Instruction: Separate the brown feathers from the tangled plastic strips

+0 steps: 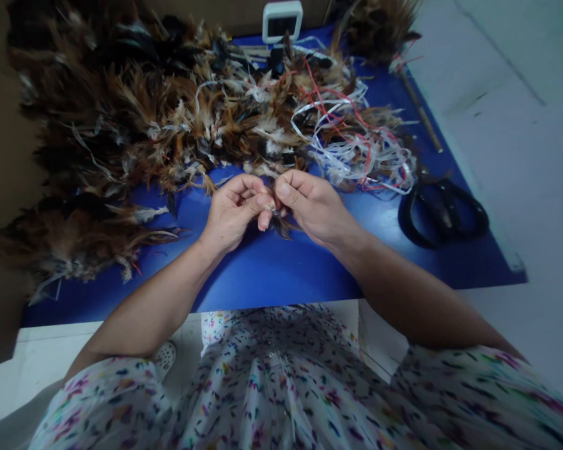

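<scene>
My left hand (237, 209) and my right hand (312, 203) meet over the near middle of the blue table. Between their pinched fingertips is a small dark feather (281, 226), its tip pointing down toward me. Both thumbs press on the pale quill end, so most of it is covered. Just beyond my fingers spreads a large pile of brown and black feathers (169, 119). A tangle of white and red plastic string (361, 150) lies on the pile's right side, beyond my right hand.
Black-handled scissors (443, 212) rest near the blue table's (281, 281) right edge. A feather duster with a stick handle (422, 115) lies at the back right. A separate feather bunch (75, 237) sits at the left. At the back stands a small white framed device (282, 22).
</scene>
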Available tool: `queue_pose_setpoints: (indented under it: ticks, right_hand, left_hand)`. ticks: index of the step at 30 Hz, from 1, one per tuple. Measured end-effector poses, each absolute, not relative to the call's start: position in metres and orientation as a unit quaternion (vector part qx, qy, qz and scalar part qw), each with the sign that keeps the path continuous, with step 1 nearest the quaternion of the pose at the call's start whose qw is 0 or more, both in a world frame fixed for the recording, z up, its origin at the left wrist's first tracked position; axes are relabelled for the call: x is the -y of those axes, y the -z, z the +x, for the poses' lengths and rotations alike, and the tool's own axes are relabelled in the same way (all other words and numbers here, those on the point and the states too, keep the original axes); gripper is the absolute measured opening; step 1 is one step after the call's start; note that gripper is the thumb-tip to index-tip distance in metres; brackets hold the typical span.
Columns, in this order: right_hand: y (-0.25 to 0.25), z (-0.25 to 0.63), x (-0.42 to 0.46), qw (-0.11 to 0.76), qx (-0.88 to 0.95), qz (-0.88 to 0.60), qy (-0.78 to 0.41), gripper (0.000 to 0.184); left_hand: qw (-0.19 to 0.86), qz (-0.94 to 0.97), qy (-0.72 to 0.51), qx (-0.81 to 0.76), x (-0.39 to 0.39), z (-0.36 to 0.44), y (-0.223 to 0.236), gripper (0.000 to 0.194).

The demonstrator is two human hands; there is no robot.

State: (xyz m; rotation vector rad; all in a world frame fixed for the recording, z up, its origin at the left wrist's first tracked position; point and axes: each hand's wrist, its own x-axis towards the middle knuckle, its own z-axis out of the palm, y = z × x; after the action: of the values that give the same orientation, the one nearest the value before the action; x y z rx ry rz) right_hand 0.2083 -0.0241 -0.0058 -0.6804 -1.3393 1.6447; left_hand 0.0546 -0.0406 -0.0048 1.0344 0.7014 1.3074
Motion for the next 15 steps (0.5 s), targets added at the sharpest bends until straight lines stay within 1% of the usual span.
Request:
queue_pose_setpoints:
  ticks: [3,6,12,15]
  right_hand:
    - [0.006,0.21,0.021,0.452,0.534,-0.271,-0.661,0.043]
    - [0.003,0.213,0.019,0.446,0.54,-0.257,-0.666,0.04]
    - [-0.003,0.221,0.017,0.399,0.596,-0.243,-0.653,0.044]
    - [-0.005,0.224,0.016,0.392,0.613,-0.253,-0.637,0.042]
  left_hand:
    - [0.614,0.457,-0.572,-0.296,0.041,0.055,0.004,0.044]
    - [0.612,0.464,-0.571,-0.291,0.041,0.054,0.004,0.043]
    - [0.621,0.456,-0.561,-0.304,0.041,0.053,0.007,0.045]
    - [0.618,0.459,-0.561,-0.304,0.041,0.052,0.01,0.044]
